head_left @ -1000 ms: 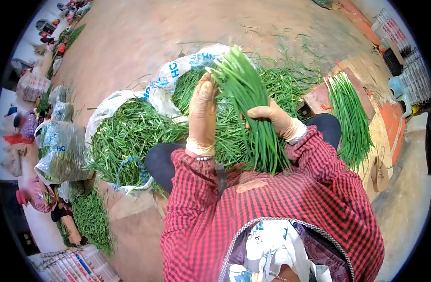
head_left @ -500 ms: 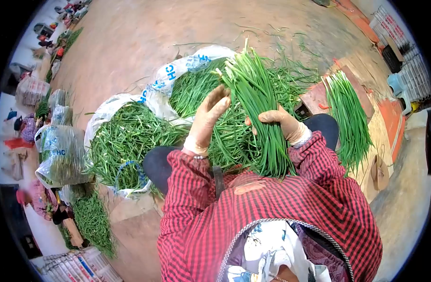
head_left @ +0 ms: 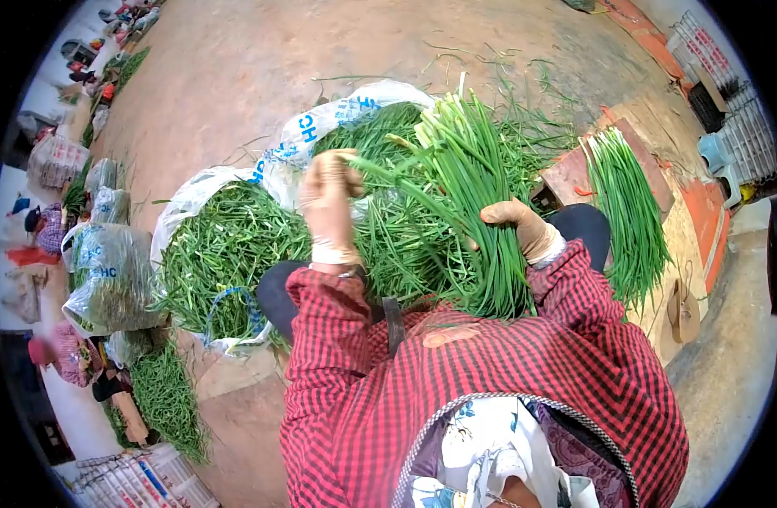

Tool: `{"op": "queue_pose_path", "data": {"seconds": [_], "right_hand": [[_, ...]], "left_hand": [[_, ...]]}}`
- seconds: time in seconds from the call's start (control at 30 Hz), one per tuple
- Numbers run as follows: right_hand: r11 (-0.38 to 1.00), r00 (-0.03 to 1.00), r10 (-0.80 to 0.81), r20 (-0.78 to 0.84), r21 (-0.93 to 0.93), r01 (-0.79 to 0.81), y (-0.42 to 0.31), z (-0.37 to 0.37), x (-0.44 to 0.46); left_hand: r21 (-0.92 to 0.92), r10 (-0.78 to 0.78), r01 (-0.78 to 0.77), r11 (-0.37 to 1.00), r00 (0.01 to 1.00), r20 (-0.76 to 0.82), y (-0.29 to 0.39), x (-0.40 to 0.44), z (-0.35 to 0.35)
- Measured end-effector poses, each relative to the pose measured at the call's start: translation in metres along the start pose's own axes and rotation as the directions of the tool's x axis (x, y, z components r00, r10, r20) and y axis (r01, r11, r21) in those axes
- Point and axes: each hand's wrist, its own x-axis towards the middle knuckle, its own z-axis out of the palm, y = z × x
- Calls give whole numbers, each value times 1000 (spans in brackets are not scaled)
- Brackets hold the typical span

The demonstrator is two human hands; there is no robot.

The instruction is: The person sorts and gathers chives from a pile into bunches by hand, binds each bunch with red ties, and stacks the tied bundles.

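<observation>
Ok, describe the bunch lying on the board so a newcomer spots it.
Look just beyond the right knee for the reddish-brown board. Lying across it is a bunch of long green stalks, pale ends aligned. Unlike the held bunch, no hand touches it.

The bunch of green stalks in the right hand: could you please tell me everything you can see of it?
The bunch is a thick sheaf of long, slim, fresh-looking stalks, pale at the far ends and deeper green toward the near ones. It slants over loose greens, its pale ends uneven. The right hand holds it partway along, thumb on top. A few strands splay out to the left hand, whose fingers appear to pinch them.
</observation>
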Motion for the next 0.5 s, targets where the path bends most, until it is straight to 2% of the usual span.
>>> {"op": "queue_pose_path", "data": {"seconds": [0.03, 0.1, 0.17, 0.23, 0.27, 0.3, 0.37, 0.43, 0.47, 0.5], "right_hand": [[1000, 1000, -3, -4, 1, 3, 2, -4, -1], [999, 999, -36, -5, 36, 36, 3, -2, -2], [1000, 1000, -17, -2, 5, 17, 2, 4, -4], [1000, 1000, 4, -3, -22, -4, 2, 9, -3], [1000, 1000, 0, 24, -7, 0, 2, 9, -3], [1000, 999, -6, 49, 7, 6, 3, 9, -4], [1000, 998, 2, 58, 7, -2, 3, 0, -7], [996, 1000, 12, 20, 85, -14, 3, -7, -9], [999, 999, -35, 26, 21, 35, 2, -8, -9], [998, 999, -37, 24, 51, 36, 2, -10, -7]], "left_hand": [[-54, 3, -10, 998, 992, -125, -4, 5, -10], [-348, -123, 44, 936, 970, -209, -19, 15, -34], [-364, -203, 63, 929, 909, -363, -25, 6, -26], [-539, -267, 138, 831, 949, -170, -46, 1, -38], [-576, -254, 113, 809, 952, -170, -40, 2, -41], [-591, -258, 66, 804, 934, -247, -38, 6, -49], [-748, -383, -7, 664, 856, -348, -26, 14, -64], [-899, -385, 0, 438, 904, -188, -43, 24, -109], [-917, -385, 14, 399, 910, -154, -42, 24, -118], [-932, -384, 28, 360, 915, -121, -41, 22, -125]]}}
